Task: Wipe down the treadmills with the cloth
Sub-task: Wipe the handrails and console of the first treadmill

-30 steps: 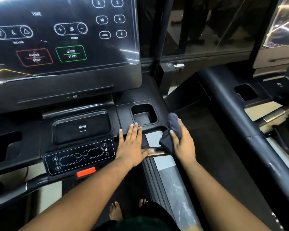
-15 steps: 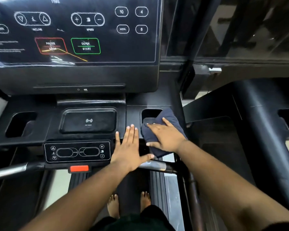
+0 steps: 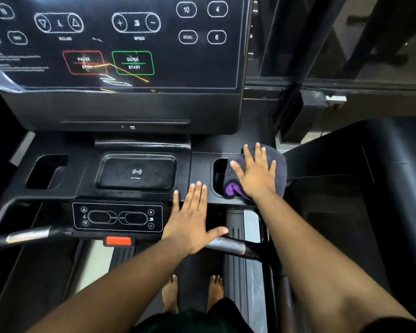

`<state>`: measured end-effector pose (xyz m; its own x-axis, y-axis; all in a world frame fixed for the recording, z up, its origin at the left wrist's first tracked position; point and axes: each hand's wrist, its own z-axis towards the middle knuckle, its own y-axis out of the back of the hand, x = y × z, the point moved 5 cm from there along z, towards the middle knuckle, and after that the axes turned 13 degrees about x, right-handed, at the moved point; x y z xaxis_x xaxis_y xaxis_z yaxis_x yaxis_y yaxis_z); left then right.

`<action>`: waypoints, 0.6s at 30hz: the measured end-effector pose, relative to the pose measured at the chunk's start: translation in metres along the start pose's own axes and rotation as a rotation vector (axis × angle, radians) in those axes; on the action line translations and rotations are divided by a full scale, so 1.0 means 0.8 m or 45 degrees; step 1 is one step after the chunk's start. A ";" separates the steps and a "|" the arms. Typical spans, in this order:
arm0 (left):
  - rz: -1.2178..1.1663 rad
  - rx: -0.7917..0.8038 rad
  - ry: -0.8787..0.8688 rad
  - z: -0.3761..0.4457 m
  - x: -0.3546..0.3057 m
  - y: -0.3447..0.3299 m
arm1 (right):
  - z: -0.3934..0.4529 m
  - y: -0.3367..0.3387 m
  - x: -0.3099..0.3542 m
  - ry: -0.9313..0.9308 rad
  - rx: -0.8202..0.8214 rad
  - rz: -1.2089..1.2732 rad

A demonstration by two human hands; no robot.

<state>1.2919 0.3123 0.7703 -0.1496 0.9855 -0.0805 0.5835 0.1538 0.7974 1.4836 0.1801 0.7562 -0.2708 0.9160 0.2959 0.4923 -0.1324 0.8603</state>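
1. Cloth (image 3: 277, 164) sits at the right end of the treadmill console (image 3: 202, 169), bunched dark grey with a purple fold showing, draped over the right edge of the cup holder (image 3: 219, 174).
2. Right hand (image 3: 256, 175) is flat on top of it, fingers (image 3: 249, 152) straight and spread, pressing down rather than gripping.
3. Left hand (image 3: 192, 219) lies palm down just beside the small control panel (image 3: 118, 218), its digits straight, thumb out over the silver handlebar grip (image 3: 228, 246). It holds nothing and looks like a brace.
4. Here is the key relation: the unwiped run of console stretches away to the left of the cloth, past the charging pad (image 3: 136, 173) toward the far pocket (image 3: 46, 171).
5. So the right hand owns the next stroke, likely a leftward sweep, and the left hand sits right in that lane.
6. Touch screen (image 3: 111, 44) above is the risk: a stray brush could hit the quick start button.
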 end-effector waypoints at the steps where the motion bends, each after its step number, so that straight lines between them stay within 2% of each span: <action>1: -0.009 -0.004 0.003 0.000 0.001 -0.002 | 0.007 -0.002 0.016 0.012 -0.008 -0.022; 5: 0.006 -0.071 0.025 -0.002 0.002 0.002 | 0.002 -0.032 0.103 0.352 -0.001 -0.040; 8: 0.014 -0.113 0.015 -0.003 -0.002 0.003 | 0.008 -0.024 0.084 0.565 0.042 -0.143; 10: 0.002 -0.120 0.015 -0.004 -0.002 0.003 | 0.019 -0.006 0.042 0.545 0.050 -0.280; 12: -0.010 -0.126 0.015 -0.005 0.000 0.003 | 0.028 0.003 0.015 0.373 0.029 -0.254; 15: -0.040 -0.139 0.009 -0.005 0.000 0.005 | 0.034 -0.009 0.035 0.245 -0.088 -0.134; 18: -0.046 -0.120 0.001 -0.005 -0.001 0.004 | 0.035 -0.007 0.041 0.453 -0.101 -0.080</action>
<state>1.2906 0.3116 0.7754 -0.1699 0.9794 -0.1094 0.5004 0.1814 0.8466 1.4953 0.2214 0.7498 -0.5759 0.7362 0.3554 0.4036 -0.1220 0.9067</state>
